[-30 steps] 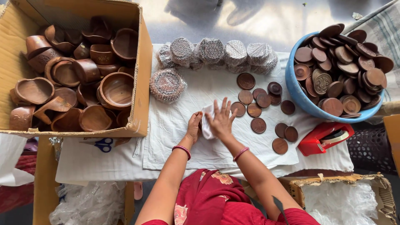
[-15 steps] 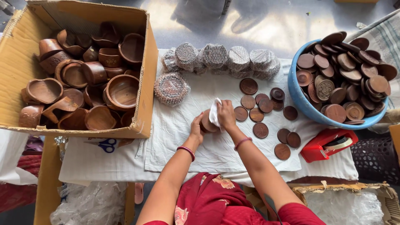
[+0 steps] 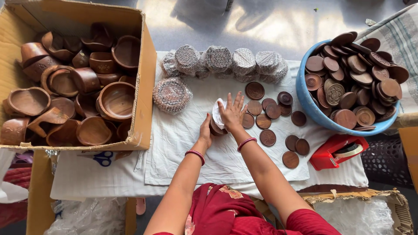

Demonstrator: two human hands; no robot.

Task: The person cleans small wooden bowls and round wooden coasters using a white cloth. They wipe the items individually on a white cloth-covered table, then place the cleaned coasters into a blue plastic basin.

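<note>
Nearest the person, the left hand (image 3: 205, 132) cups the near side of a short stack of round wooden coasters (image 3: 216, 129) standing on the white cloth (image 3: 183, 143) that covers the bench. Its grip is half closed around the stack's edge, fingers curled and touching the wood. The right hand (image 3: 232, 114) lies on top of the same stack with its fingers spread wide and flat, pressing a piece of white wrapping (image 3: 217, 112) down over the coasters; this grip is open, a press and not a pinch. The stack looks only partly covered, since brown edge shows below the wrapping.

Just right of the hands, about a dozen loose coasters (image 3: 273, 111) lie singly on the cloth, unwrapped. A red tape dispenser (image 3: 337, 150) sits at the cloth's right edge, apart from both hands.

Farther out, one wrapped bundle (image 3: 172, 94) lies flat to the left of the stack, and a row of wrapped bundles (image 3: 230, 62) stands along the far edge of the cloth. As a judgement, several bundles are finished and much is left: the blue bowl (image 3: 305, 98) at the far right is heaped with bare coasters. On the left, the cardboard box (image 3: 146, 78) holds carved wooden bowls (image 3: 115, 100), none wrapped.
</note>
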